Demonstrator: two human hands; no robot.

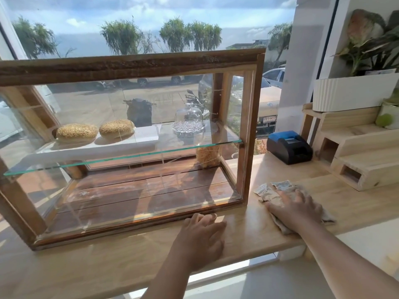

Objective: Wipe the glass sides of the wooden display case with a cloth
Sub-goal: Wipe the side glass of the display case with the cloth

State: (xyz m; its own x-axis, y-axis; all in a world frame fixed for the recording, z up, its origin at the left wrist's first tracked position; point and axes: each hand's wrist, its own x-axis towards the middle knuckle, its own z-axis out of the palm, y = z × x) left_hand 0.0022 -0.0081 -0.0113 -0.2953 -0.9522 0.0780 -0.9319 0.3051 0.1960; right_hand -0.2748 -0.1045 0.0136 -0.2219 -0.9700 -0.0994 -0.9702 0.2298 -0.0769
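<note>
The right hand (295, 209) lies flat, fingers straight and slightly spread, pressing down on the cloth (269, 197). It curls around nothing. The crumpled, pale cloth lies on the wooden surface (248, 231) and sticks out from under the palm toward the case and toward the wrist. The wrist crosses the front edge of the surface.

The left hand (200, 236) rests palm down on the surface with its fingers loose and holds nothing. Its fingertips come up to the bottom front rail of the wooden display case (129, 67); I cannot tell whether they touch it.

The case stands just left of the cloth, with its right front post close to the cloth's near corner. The case sits at a slant to the front edge of the surface, and a bare strip of wood runs in front of it. Inside, a glass shelf (129, 158) spans the middle. On it are a white board (103, 145) with two seeded loaves (76, 131) and a small glass dome (188, 118). The wooden floor of the case is bare.

To the right of the case, the right glass side (234, 117) faces an open lane of surface. A black and blue receipt printer (289, 148) sits at the far end of the lane, and a stepped wooden stand (356, 156) closes it off on the right. A white ribbed planter (349, 93) with a leafy plant (371, 39) tops the stand. A large window (151, 29) rises behind the case.
</note>
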